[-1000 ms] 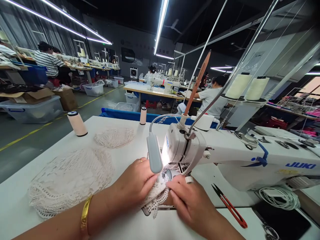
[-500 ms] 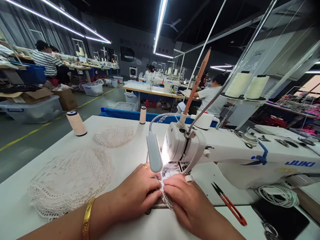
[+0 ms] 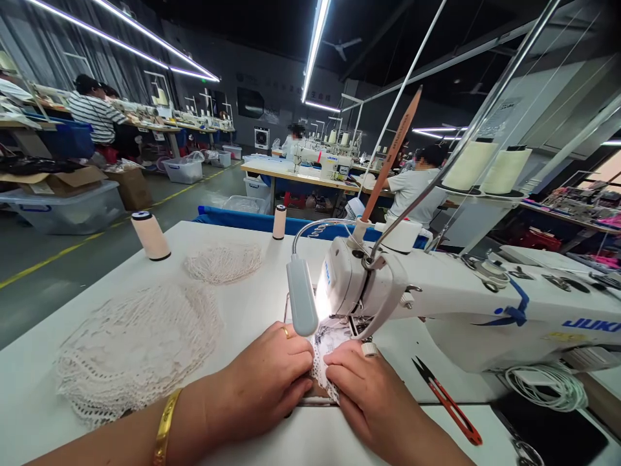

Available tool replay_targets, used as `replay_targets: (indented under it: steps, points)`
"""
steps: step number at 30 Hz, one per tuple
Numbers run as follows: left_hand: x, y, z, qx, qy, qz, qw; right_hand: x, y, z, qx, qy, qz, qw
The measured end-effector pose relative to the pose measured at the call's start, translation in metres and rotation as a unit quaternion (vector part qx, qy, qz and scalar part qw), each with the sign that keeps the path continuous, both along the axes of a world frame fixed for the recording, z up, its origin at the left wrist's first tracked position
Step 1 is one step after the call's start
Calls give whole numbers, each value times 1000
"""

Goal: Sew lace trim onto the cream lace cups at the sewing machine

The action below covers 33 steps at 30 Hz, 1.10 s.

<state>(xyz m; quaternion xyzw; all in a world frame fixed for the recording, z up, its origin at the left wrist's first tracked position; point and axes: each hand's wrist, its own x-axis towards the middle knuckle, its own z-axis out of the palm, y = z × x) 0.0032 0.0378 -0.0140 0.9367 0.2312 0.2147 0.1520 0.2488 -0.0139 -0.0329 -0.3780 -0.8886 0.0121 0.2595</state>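
Note:
A strip of white lace [image 3: 320,370] runs under the needle area of the white sewing machine [image 3: 436,278]. My left hand [image 3: 272,372] pinches its left edge, fingers curled down beside the presser foot. On the opposite side, my right hand [image 3: 371,391] holds the lace's right edge with bent, closed fingers. The fingertips are partly hidden, and the needle cannot be made out. A lit grey lamp [image 3: 301,298] hangs just above my left fingers. To the left lies a large pile of lace pieces [image 3: 140,343], with a smaller lace pile [image 3: 223,262] behind it.
Red-handled thread snips [image 3: 449,401] lie right of my right hand, near a coiled white cable [image 3: 548,385] and a black flat object [image 3: 553,427]. Two thread spools, a left one [image 3: 151,236] and a middle one [image 3: 279,222], stand at the back. Co-workers sit at other tables beyond.
My hands have drawn slightly apart, and more of the lace shows between them. The whole view has shifted a little.

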Motion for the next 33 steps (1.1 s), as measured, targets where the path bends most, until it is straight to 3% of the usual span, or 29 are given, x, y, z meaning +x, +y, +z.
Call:
replay_targets:
  steps: [16,25,33]
  points:
    - [2,1,-6,26,2,0,1000,1,2,-3,12,26,17,999]
    - [3,2,-9,75,-8,5,997,3,2,-7,7,-6,-28,1000]
    - [4,2,-10,99,-22,3,995,3,5,-7,23,4,-24,999]
